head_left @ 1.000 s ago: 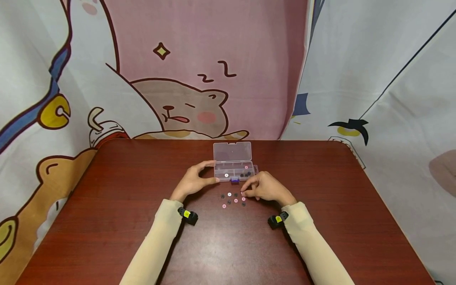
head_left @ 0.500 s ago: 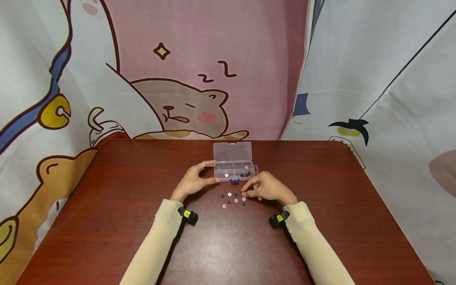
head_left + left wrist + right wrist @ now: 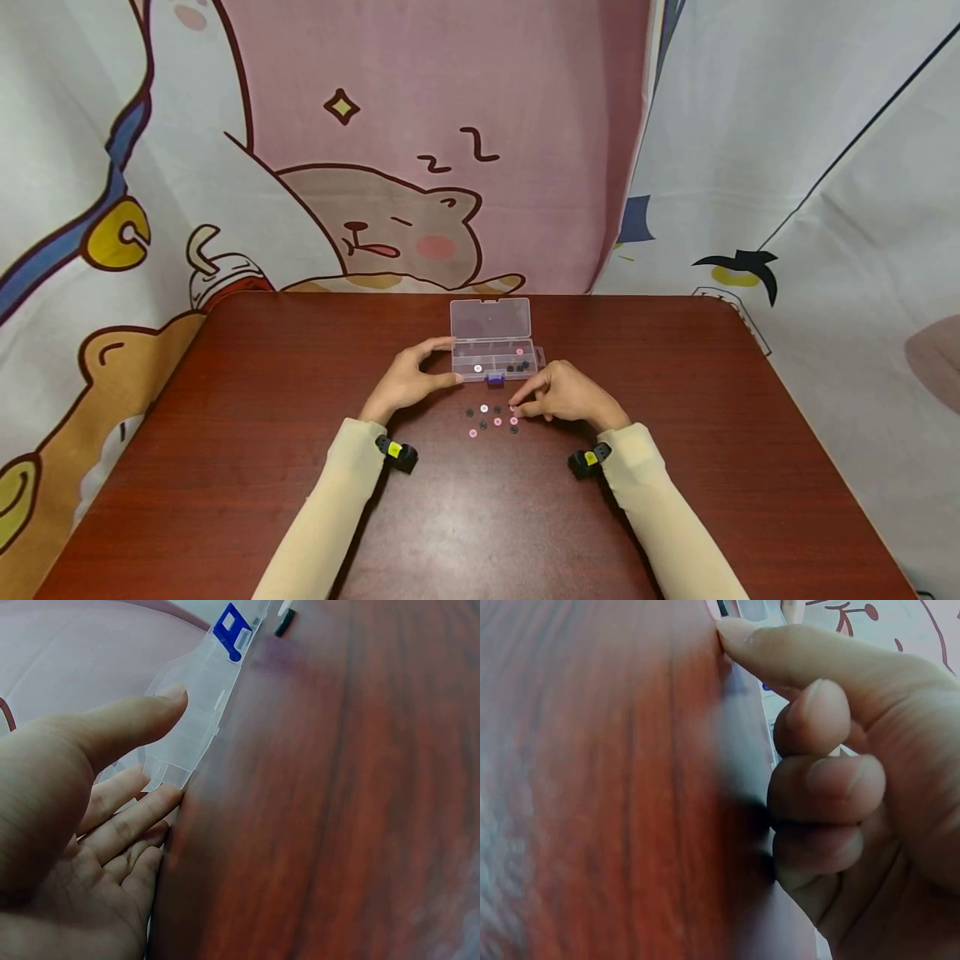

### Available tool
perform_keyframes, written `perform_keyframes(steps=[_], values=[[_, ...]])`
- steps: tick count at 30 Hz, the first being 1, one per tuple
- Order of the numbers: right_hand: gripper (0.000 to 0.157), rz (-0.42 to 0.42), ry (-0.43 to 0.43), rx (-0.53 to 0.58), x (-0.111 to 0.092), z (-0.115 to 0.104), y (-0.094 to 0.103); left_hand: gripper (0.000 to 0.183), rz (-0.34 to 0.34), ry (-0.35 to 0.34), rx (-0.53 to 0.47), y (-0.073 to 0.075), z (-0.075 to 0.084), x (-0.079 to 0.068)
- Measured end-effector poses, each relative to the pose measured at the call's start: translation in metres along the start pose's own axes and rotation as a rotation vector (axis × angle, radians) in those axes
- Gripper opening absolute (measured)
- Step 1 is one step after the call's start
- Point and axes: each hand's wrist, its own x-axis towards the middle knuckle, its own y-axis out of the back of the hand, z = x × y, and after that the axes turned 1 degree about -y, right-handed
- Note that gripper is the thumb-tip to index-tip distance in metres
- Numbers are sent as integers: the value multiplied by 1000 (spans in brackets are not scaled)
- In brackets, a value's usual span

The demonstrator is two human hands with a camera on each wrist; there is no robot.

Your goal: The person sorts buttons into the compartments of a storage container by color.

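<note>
A clear plastic compartment box (image 3: pixel 495 348) stands with its lid (image 3: pixel 490 319) raised at the back and a blue latch (image 3: pixel 495 380) in front. My left hand (image 3: pixel 407 380) holds its left end, thumb at the front corner and fingertips near the hinge; the left wrist view shows the thumb (image 3: pixel 139 724) across its side. On the table before the box lie several small round buttons in pink, white and black. My right hand (image 3: pixel 566 395) pinches a pink button (image 3: pixel 513 408) at the tabletop between thumb and forefinger, mostly covered by the fingertips. Its other fingers (image 3: pixel 821 787) are curled in.
Inside the box are a white button (image 3: pixel 477 368), a pink one (image 3: pixel 519 352) and several black ones (image 3: pixel 517 367). Loose buttons, such as the pink one (image 3: pixel 472 433), lie close together on the brown table (image 3: pixel 465 525). Patterned curtains hang behind the table.
My right hand has shifted very slightly to the right, its fingertips staying at the pink button. My left hand and the box have hardly moved.
</note>
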Motion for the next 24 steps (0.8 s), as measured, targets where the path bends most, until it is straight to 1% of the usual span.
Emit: perform_keyframes(steps=[8, 15, 24], values=[[8, -8, -43, 35, -1, -1, 1, 66, -2, 12, 2, -1, -1, 0], [8, 2, -38, 44, 0, 0, 0, 67, 0, 12, -5, -1, -1, 0], [7, -8, -25, 120, 1, 2, -3, 67, 5, 10, -14, -1, -1, 0]])
